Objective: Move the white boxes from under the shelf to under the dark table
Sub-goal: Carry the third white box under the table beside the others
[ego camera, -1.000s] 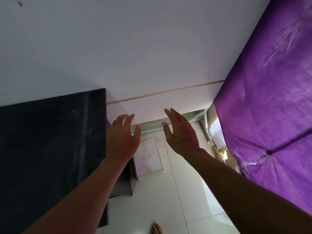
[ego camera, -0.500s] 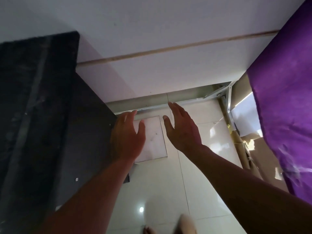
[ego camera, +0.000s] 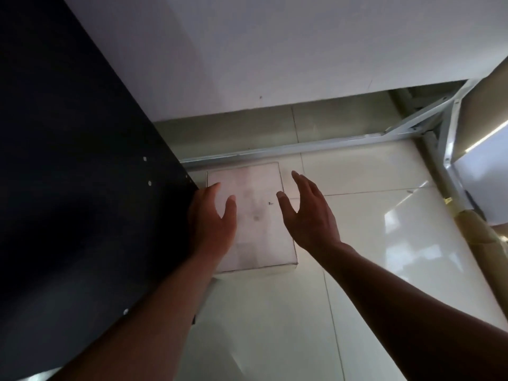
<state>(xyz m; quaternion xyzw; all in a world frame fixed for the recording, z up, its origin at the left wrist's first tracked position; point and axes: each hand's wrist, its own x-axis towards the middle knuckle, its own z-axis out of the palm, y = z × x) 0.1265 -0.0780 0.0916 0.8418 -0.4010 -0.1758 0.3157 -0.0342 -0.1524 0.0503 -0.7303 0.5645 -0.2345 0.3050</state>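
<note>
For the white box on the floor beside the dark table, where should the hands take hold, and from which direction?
Probably by its two long side walls, coming down from above with one hand per side. The white box lies flat on the tiled floor, broad face up and too wide for one hand. The left hand and right hand are open over it. The dark table crowds the left edge, leaving less finger room there.
</note>
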